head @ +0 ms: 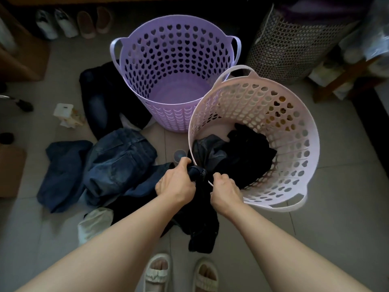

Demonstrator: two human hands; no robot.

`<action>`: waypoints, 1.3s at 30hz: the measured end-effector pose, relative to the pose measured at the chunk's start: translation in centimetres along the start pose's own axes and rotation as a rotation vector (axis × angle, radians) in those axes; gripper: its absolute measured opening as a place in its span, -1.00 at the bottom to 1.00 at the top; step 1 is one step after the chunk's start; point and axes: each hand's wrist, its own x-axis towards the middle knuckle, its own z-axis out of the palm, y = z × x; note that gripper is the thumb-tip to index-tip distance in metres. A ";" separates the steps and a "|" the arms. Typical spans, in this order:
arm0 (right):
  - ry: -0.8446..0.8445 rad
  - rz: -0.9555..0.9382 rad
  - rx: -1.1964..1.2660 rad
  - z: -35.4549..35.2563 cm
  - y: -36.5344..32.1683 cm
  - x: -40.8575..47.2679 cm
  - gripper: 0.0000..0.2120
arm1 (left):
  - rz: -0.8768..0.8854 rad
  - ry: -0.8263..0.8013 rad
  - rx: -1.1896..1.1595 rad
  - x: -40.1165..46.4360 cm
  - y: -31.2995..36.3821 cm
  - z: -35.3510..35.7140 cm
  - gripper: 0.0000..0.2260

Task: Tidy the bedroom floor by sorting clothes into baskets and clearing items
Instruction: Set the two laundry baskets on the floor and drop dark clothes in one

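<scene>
Head view | my left hand (175, 182) and right hand (226, 191) both grip a dark garment (202, 220) at the pink basket (294, 165) near rim | garment hangs lengthwise toward my feet | bare floor (315, 228) lies open at right | purple basket (168, 66) stands beyond, jeans (117, 165) left.

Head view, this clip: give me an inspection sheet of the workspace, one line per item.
Surface: pale tiled floor, clothes strewn left of centre.
Job's things: purple basket upright, nothing seen inside; pink basket tilted toward the person, dark clothes in it; dark garment hanging over the pink basket's near rim; blue jeans and dark trousers on the floor.
Clutter: white carton; pale cloth.
Hands: left hand and right hand, fingers curled on the dark garment.
Cables: nothing seen.
Surroundings: mesh hamper; shoes along the far wall.
</scene>
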 end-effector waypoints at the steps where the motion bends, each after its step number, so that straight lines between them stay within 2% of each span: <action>1: -0.001 0.005 -0.002 0.6 0.3 0.8 -0.66 | -0.003 -0.012 0.002 1.1 0.1 0.6 -0.58; 6: -0.017 0.014 -0.032 3.2 1.9 3.3 -0.68 | -0.056 -0.097 0.111 5.1 0.0 3.7 -0.54; 10: -0.038 0.036 -0.023 4.6 2.8 4.4 -0.68 | -0.016 0.009 0.201 5.9 -0.4 5.9 -0.35; 12: -0.011 0.048 -0.023 4.7 3.1 4.7 -0.68 | 0.029 0.079 0.250 6.1 -1.1 6.3 -0.33; 16: 0.070 0.002 -0.080 4.5 3.6 4.9 -0.69 | 0.102 0.183 0.261 6.5 -1.5 6.6 -0.58; 19: 0.105 0.003 -0.086 4.4 4.1 4.7 -0.71 | 0.181 0.117 0.332 6.3 -0.6 6.8 -0.77; 22: 0.111 0.020 -0.076 4.2 4.8 4.4 -0.70 | 0.151 0.041 0.381 5.9 -0.4 7.2 -0.78; 24: 0.105 0.017 -0.070 4.2 5.1 4.3 -0.72 | 0.110 0.103 0.350 5.4 -0.3 7.4 -0.71; 26: 0.101 0.011 -0.064 4.2 5.1 4.1 -0.75 | 0.197 0.255 0.340 5.2 0.1 7.3 -0.70; 29: 0.113 0.013 -0.057 4.4 5.2 4.1 -0.73 | 0.517 0.370 0.461 5.7 0.7 7.0 -0.67; 32: 0.134 0.006 -0.053 4.7 5.3 4.2 -0.75 | 0.714 0.250 0.650 6.8 1.2 7.1 -0.68; 36: 0.168 -0.006 -0.014 5.8 6.0 4.5 -0.84 | 0.731 0.018 0.876 8.5 1.4 8.4 -0.78; 39: 0.149 0.025 0.011 7.0 7.0 5.1 -0.78 | 0.724 -0.048 0.961 9.6 1.4 9.6 -0.82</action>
